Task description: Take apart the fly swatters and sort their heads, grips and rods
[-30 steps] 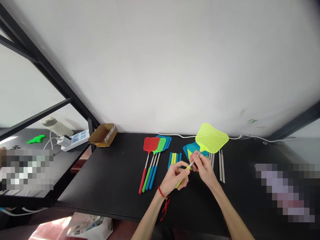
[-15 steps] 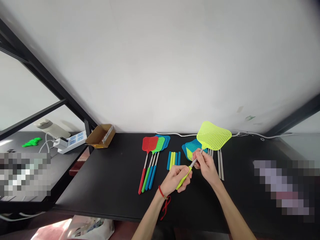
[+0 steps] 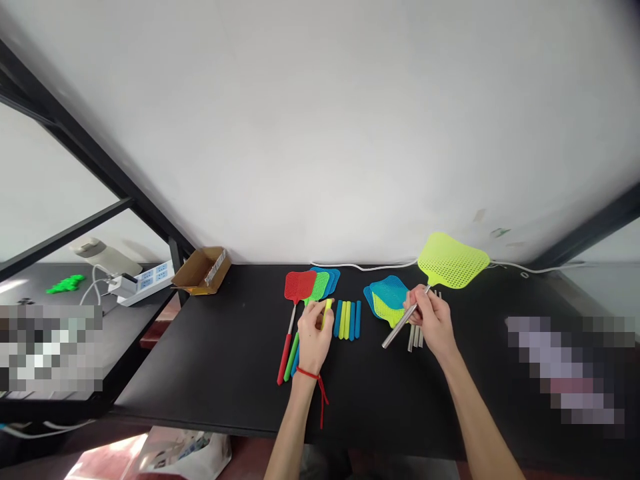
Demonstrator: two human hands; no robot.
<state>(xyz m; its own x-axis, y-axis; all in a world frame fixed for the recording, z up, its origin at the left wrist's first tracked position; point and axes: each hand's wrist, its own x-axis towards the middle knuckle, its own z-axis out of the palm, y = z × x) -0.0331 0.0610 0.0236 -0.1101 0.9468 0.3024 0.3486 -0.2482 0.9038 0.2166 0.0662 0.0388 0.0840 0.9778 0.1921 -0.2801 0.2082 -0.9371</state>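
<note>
My right hand (image 3: 433, 323) grips the metal shaft (image 3: 400, 327) of a yellow-green plastic fly swatter, whose mesh head (image 3: 453, 261) rises above the hand. The shaft's lower end is bare. My left hand (image 3: 314, 331) pinches a yellow-green plastic handle grip (image 3: 327, 312) and hangs over several assembled fly swatters, partly hiding them. A red swatter head (image 3: 300, 287) tops that group. Loose blue and yellow-green grips (image 3: 347, 320) lie in a row between my hands. Nearest my right hand are a stack of blue and yellow-green swatter heads (image 3: 387, 300) and several metal rods (image 3: 415, 337).
All of this lies on a black table (image 3: 210, 360). A cardboard box lid (image 3: 203, 270) sits at its back left corner, and a white cable (image 3: 360, 267) runs along the wall. A power strip (image 3: 143, 285) rests on a surface beyond the left edge.
The grip has come off the shaft's end. My left hand has carried it left over the assembled swatters, while my right hand has moved right with the swatter.
</note>
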